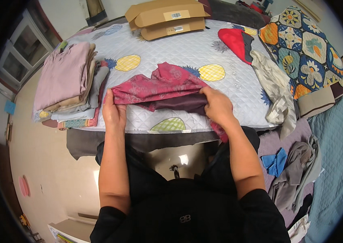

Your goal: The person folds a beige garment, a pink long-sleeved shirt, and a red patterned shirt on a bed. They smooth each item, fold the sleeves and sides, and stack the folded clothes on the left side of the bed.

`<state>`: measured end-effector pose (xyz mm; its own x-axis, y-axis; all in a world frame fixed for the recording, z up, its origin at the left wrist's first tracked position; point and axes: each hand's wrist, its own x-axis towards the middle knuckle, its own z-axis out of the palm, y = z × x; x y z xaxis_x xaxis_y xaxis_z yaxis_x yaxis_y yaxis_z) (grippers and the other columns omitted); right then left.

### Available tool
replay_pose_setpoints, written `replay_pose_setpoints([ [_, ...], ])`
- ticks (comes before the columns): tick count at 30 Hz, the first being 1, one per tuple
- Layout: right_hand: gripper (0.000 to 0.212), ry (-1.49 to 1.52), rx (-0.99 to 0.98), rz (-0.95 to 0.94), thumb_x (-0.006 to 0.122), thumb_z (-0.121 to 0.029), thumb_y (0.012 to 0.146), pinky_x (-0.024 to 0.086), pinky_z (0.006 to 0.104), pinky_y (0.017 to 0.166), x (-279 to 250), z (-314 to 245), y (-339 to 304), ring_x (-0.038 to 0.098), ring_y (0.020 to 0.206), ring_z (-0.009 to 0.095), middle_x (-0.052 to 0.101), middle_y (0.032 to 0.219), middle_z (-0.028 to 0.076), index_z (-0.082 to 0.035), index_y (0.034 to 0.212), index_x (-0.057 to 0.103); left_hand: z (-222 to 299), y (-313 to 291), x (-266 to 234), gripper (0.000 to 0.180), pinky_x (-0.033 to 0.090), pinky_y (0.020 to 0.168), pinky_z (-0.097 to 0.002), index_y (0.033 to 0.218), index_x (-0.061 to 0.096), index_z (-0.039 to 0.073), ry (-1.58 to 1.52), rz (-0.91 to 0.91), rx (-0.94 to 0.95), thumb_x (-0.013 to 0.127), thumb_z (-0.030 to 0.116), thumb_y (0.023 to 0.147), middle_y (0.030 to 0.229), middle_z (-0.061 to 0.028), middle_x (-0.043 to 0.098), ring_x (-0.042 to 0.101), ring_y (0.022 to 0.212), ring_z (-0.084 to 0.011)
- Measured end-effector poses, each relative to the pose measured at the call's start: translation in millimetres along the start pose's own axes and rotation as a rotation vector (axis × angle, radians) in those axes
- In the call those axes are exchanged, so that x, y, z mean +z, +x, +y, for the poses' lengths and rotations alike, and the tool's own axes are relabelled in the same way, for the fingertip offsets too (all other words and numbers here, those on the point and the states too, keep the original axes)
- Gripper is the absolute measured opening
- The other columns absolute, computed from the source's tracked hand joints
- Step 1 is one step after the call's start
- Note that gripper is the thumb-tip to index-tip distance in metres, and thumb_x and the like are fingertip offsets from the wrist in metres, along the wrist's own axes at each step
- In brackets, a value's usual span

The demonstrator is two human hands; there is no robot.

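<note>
A dark pink patterned garment (159, 86) with a maroon inner side stretches between my two hands over the near edge of the bed. My left hand (114, 112) pinches its left end, thumb on top. At its right end my right hand (217, 105) is closed on the fabric, and a loose part hangs below that hand past the bed's edge. The garment's middle rises in a peak and partly rests on the quilted bedcover (171, 48). What exact kind of garment it is, I cannot make out.
A stack of folded clothes (64, 81) stands on the left of the bed. Cardboard boxes (167, 20) lie at the back. To the right are a red and grey cloth (236, 43), a crumpled white garment (272, 87), a patterned cushion (305, 52) and loose clothes (293, 166).
</note>
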<state>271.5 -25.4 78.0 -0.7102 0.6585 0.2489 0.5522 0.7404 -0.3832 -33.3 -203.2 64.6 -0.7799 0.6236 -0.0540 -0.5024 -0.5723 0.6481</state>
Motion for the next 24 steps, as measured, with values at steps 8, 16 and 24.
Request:
replay_pose_setpoints([
  [8,0.042,-0.153,-0.027,0.646,0.059,0.004,0.065,0.046,0.0449,0.085,-31.4,30.3,8.8,0.061,0.098,0.035,0.066,0.099,0.013,-0.008,0.105,0.065,1.2,-48.3,10.1,0.035,0.043,0.105,-0.0415,0.128,0.062,-0.004,0.968,-0.172,0.866,0.058,0.018,0.102,0.127,-0.0162,0.065,0.061,0.118,-0.0296],
  [16,0.05,-0.211,-0.111,1.088,0.057,0.003,0.062,0.046,0.0385,0.086,-62.9,39.3,9.3,0.059,0.096,0.032,0.058,0.105,0.011,-0.01,0.107,0.074,7.4,-63.3,1.9,0.044,0.042,0.106,-0.0479,0.129,0.065,0.001,1.207,-0.434,1.196,0.074,0.026,0.094,0.127,-0.0194,0.066,0.061,0.119,-0.0406],
  [24,0.036,0.663,0.344,0.354,0.063,0.0,0.088,0.047,0.0265,0.061,-11.1,86.4,64.1,0.058,0.066,0.011,0.071,0.09,0.003,-0.01,0.12,0.076,9.8,1.8,22.1,0.039,0.048,0.08,-0.0379,0.101,0.07,-0.005,1.46,-0.127,0.734,0.06,0.034,0.102,0.095,-0.0131,0.069,0.064,0.087,-0.0251],
])
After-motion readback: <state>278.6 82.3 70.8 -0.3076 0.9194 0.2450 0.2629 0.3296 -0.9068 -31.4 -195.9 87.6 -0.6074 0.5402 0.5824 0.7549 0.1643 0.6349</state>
